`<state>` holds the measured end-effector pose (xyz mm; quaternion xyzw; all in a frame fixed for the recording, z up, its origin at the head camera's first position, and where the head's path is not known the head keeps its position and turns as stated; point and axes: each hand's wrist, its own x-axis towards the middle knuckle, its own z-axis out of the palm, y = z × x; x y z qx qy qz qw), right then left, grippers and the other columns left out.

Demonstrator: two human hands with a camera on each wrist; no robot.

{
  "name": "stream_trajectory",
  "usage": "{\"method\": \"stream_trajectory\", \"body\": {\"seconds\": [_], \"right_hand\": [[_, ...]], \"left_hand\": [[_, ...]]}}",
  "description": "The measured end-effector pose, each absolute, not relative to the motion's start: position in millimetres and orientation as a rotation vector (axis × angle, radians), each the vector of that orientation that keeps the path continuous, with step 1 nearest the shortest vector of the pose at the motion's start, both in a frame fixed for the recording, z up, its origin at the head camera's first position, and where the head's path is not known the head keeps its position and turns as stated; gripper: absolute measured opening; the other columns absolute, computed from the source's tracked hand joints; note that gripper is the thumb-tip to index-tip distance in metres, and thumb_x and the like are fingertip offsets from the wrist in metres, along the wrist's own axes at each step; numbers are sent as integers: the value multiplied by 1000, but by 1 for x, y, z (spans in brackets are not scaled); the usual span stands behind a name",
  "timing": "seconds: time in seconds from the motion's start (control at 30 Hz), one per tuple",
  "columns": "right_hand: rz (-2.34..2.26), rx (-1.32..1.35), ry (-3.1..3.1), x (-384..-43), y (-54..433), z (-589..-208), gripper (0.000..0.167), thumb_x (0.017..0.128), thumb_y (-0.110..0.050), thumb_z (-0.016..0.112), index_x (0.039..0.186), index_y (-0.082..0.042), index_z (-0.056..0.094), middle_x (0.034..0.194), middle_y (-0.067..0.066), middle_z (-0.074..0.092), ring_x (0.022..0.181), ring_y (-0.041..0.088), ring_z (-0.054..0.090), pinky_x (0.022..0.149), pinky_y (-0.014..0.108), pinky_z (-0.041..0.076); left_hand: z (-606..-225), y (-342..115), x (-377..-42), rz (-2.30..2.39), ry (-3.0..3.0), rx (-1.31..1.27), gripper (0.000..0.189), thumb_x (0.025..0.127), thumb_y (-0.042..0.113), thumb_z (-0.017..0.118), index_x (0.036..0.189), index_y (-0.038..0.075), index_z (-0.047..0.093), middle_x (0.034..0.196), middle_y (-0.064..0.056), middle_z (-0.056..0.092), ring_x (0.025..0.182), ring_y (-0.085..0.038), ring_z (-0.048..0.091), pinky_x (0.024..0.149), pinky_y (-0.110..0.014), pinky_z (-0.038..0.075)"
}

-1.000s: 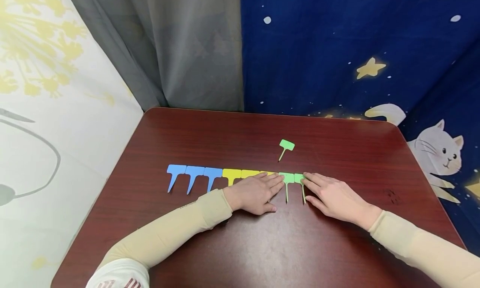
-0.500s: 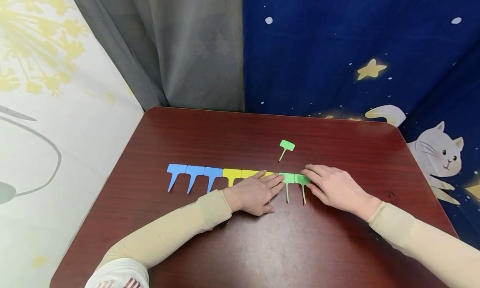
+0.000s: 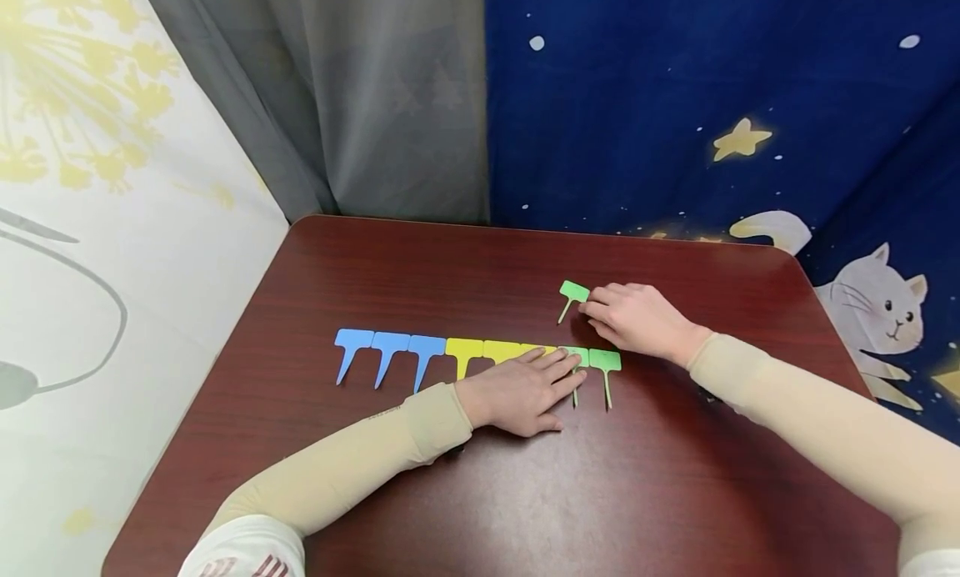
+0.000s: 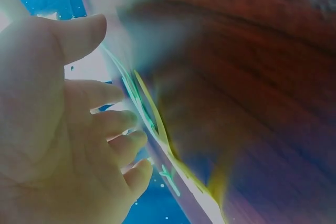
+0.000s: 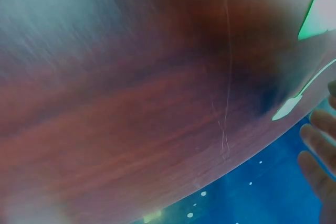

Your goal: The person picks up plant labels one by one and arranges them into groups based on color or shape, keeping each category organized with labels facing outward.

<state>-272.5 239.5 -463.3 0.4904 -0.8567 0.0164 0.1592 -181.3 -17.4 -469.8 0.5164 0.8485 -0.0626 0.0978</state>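
T-shaped plant labels lie side by side in a straight row across the table: three blue plant labels point(image 3: 390, 343) on the left, three yellow plant labels point(image 3: 465, 348) in the middle, two green plant labels point(image 3: 605, 361) on the right. My left hand point(image 3: 517, 393) rests flat on the row with fingers spread, covering parts of the yellow labels and the inner green one. A loose green plant label point(image 3: 573, 292) lies tilted behind the row. At its right edge are the fingertips of my right hand point(image 3: 637, 318). In the left wrist view the left fingers point(image 4: 123, 148) reach out loosely.
The dark red wooden table point(image 3: 510, 510) has rounded far corners. Behind it hang a grey curtain point(image 3: 405, 102) and a blue star-patterned curtain point(image 3: 615, 102). A white patterned cloth point(image 3: 82, 252) borders the left side.
My right hand has left the outermost green label in the row and moved back and left to the loose green label. My left hand has shifted slightly right over the inner green label.
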Motion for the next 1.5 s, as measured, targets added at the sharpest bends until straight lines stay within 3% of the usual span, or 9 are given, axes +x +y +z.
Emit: {"method": "stream_trajectory", "body": {"seconds": [0.33, 0.53, 0.9, 1.3, 1.5], "right_hand": [[201, 1591, -2528, -301, 216, -474, 24, 90, -23, 76, 115, -20, 77, 116, 3, 65, 104, 19, 61, 75, 40, 59], [244, 1607, -2492, -307, 214, -480, 18, 91, -19, 77, 109, -21, 79, 116, 2, 66, 106, 18, 61, 78, 37, 58], [221, 1575, -2368, -307, 219, -483, 15, 91, -16, 74, 106, -16, 76, 105, -5, 67, 94, 12, 62, 71, 32, 58], [240, 1500, -2314, -307, 232, -477, 17, 84, -9, 77, 100, -12, 74, 94, -3, 65, 82, 14, 63, 61, 33, 57], [255, 1432, -2310, -299, 245, -472, 15, 87, -8, 69, 101, -12, 73, 96, -3, 67, 83, 12, 68, 58, 34, 57]], "left_hand": [[-473, -16, -181, -139, 2471, 1447, 82, 102, 62, 38, 164, 18, 7, 169, -7, 2, 154, -22, 2, 123, -42, 13], [-473, -15, -182, -153, 2469, 1424, 83, 101, 64, 37, 164, 18, 6, 169, -5, -1, 154, -21, -1, 123, -42, 12], [-479, -12, -189, -141, 2475, 1443, 84, 101, 64, 37, 164, 16, 9, 169, -6, 0, 154, -22, 1, 123, -41, 12], [-479, -9, -195, -145, 2479, 1411, 83, 101, 64, 37, 164, 16, 10, 169, -5, 1, 154, -22, 1, 123, -40, 11], [-482, -11, -199, -176, 2492, 1395, 84, 101, 65, 36, 164, 16, 10, 169, -4, 0, 154, -22, 1, 124, -39, 9]]}}
